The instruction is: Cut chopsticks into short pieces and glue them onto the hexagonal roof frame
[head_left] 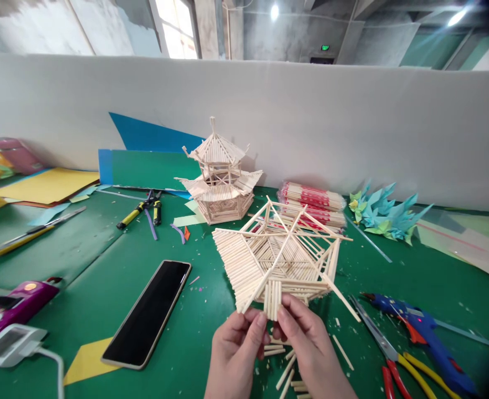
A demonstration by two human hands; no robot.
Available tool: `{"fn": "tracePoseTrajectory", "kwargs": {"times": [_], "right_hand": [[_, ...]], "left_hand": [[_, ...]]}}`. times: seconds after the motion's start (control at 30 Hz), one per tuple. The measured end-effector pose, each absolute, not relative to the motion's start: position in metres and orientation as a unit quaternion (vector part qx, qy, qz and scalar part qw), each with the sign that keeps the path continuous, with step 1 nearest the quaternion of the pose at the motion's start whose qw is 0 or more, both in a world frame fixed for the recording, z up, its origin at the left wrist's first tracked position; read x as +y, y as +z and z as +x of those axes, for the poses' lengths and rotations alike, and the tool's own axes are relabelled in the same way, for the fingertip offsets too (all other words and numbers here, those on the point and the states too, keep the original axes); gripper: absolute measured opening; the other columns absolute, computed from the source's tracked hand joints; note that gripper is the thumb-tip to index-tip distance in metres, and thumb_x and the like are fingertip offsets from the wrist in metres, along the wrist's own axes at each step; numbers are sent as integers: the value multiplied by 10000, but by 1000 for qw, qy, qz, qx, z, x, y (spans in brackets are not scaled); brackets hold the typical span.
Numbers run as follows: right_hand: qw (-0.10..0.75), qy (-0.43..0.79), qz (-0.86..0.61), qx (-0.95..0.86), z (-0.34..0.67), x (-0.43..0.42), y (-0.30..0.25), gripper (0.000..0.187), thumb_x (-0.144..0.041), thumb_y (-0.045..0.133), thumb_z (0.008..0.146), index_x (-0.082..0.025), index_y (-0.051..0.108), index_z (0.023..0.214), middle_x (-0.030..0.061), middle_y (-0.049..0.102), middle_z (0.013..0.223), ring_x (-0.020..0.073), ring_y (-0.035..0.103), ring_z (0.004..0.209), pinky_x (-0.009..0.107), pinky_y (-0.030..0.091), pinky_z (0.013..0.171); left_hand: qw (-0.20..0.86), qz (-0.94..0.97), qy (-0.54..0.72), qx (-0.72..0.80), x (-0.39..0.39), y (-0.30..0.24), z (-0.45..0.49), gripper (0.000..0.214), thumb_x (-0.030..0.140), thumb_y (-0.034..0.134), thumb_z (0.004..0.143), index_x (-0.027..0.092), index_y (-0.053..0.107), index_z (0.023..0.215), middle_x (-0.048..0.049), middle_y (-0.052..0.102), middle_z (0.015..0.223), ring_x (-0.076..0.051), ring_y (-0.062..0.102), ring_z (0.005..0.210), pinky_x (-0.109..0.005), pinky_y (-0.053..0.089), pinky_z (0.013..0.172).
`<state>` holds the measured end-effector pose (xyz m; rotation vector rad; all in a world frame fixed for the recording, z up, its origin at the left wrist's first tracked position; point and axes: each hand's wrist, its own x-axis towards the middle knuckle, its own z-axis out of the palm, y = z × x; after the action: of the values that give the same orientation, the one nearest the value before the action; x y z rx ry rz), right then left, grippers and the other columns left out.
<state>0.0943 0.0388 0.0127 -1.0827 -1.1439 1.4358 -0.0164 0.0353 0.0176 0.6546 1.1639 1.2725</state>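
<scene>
Both hands meet at the near edge of a wooden stick framework, a many-sided model with a slatted roof panel on its left side. My left hand pinches the left side of a small row of short wooden sticks. From the other side, the thumb and fingers of my right hand press on the same row. The row stands at the framework's front rim, between roof beams. Whether it is glued there I cannot tell. Loose cut sticks lie on the table beneath my hands, partly hidden by them.
A finished stick pagoda stands behind, beside bundled sticks and folded paper. On the right lie a blue glue gun and scissors. A phone, pliers and a purple power strip are left.
</scene>
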Motion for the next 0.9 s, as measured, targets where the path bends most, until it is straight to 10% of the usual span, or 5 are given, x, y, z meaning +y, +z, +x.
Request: {"fn": "tracePoseTrajectory", "kwargs": {"times": [0.9], "right_hand": [[499,576,-478,-436,91,33,16,254,-395,501,852,-231,629,998,-1,618,773,123,514,657,198,448,617]], "left_hand": [[633,305,533,472,31,14,-23,295,358,651,721,136,595,536,5,537,522,-83,424,471,-197,355,488]]}}
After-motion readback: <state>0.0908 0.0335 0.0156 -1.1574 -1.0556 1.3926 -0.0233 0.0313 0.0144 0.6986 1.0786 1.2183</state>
